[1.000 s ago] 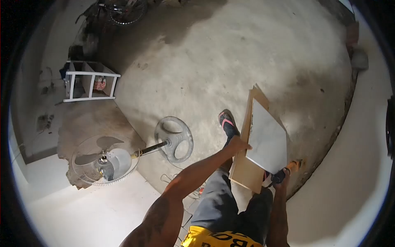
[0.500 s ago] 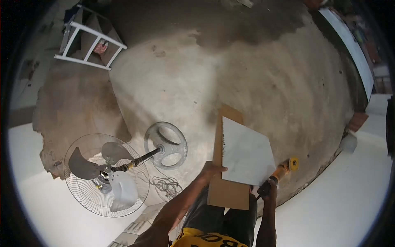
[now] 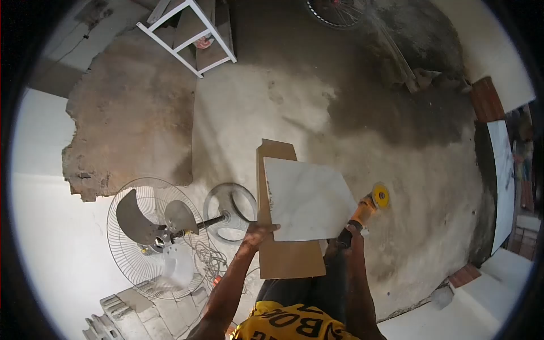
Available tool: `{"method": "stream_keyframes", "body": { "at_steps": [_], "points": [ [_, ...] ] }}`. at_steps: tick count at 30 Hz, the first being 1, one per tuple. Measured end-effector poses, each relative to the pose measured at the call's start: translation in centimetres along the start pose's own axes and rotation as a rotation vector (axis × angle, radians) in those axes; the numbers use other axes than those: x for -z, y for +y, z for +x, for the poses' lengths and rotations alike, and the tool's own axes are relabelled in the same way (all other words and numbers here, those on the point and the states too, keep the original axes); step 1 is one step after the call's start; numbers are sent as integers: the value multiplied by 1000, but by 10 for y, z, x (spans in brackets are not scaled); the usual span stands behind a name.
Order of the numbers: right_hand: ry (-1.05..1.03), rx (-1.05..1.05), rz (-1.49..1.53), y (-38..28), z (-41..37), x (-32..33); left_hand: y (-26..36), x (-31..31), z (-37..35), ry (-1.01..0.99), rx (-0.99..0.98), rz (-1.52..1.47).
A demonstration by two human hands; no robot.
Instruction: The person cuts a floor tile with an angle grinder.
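Note:
My left hand (image 3: 260, 233) grips the left edge of a pale marbled tile (image 3: 309, 201), its thumb lying over the tile's lower left corner. Under the tile is a brown cardboard sheet (image 3: 290, 260), which sticks out above, left and below it. My right hand (image 3: 356, 238) is wrapped round the dark handle of an angle grinder (image 3: 362, 212) with an orange body. The grinder's yellow disc (image 3: 381, 196) points away from me, to the right of the tile. The tile's left edge looks rough and chipped.
A pedestal fan (image 3: 164, 235) with a wire cage stands on the left, beside its round base (image 3: 229, 198) and a tangled cable (image 3: 211, 260). Stacked tiles (image 3: 147, 314) lie lower left. Further off are a white frame (image 3: 190, 39), a bicycle wheel (image 3: 339, 11) and a brown board (image 3: 136, 113).
My view has turned, bringing a bicycle wheel into sight at the top. The tile, cardboard and grinder appear further left, still in the same hands.

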State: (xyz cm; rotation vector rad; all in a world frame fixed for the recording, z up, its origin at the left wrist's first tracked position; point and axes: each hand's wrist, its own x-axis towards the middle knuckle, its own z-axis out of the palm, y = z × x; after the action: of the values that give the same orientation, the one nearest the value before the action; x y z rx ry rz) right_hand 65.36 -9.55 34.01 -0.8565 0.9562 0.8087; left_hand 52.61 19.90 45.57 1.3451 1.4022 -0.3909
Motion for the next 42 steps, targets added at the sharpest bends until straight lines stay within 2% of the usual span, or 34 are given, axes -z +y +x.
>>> {"method": "stream_keyframes", "body": {
  "at_steps": [6,9,10,13,15,16,17,19,23,26,28,30,31,32,33,34,36,37,38,39,40,42],
  "points": [
    [-14,-12,-297,-56,37,-154,29,43,73,40,-226,-36],
    [-80,19,-382,-58,83,-214,78,72,93,-15,-206,-404],
    [-109,36,-401,-57,101,-236,92,81,115,14,-83,-401],
    [-61,26,-473,-52,141,-311,125,123,171,46,58,-490],
    [-64,84,-468,-43,174,-371,137,154,239,54,-77,-398],
    [-41,87,-488,-35,180,-388,135,164,250,59,-104,-361],
    [-71,71,-524,-30,184,-405,134,177,261,23,-42,-368],
    [-159,59,-548,-24,207,-466,182,225,298,-48,31,-355],
    [-100,35,-661,-8,253,-562,218,274,377,17,58,-481],
    [-75,-16,-678,-7,335,-599,255,312,422,9,35,-506],
    [-453,556,-1216,3,342,-632,268,333,456,22,26,-555],
    [-406,266,-894,13,386,-659,290,350,474,69,28,-578],
    [-354,142,-729,17,410,-670,273,350,508,206,-348,-300],
    [-308,49,-647,24,401,-708,236,352,563,342,-716,8],
    [-235,-43,-565,31,392,-726,262,363,557,154,-357,-204],
    [-246,-41,-526,37,405,-737,290,375,549,42,30,-390],
    [-269,-37,-472,52,436,-754,257,383,609,366,-685,304],
    [-276,-35,-485,61,440,-761,277,389,603,193,-395,-10],
    [-281,-32,-504,68,439,-771,298,396,595,118,-78,-317],
    [-295,-31,-524,78,447,-778,299,395,602,153,-134,-526],
    [-348,-21,-468,91,463,-775,285,400,626,166,-121,-473],
    [-320,-23,-498,109,478,-770,261,403,660,175,-92,-420]
  ]
}}
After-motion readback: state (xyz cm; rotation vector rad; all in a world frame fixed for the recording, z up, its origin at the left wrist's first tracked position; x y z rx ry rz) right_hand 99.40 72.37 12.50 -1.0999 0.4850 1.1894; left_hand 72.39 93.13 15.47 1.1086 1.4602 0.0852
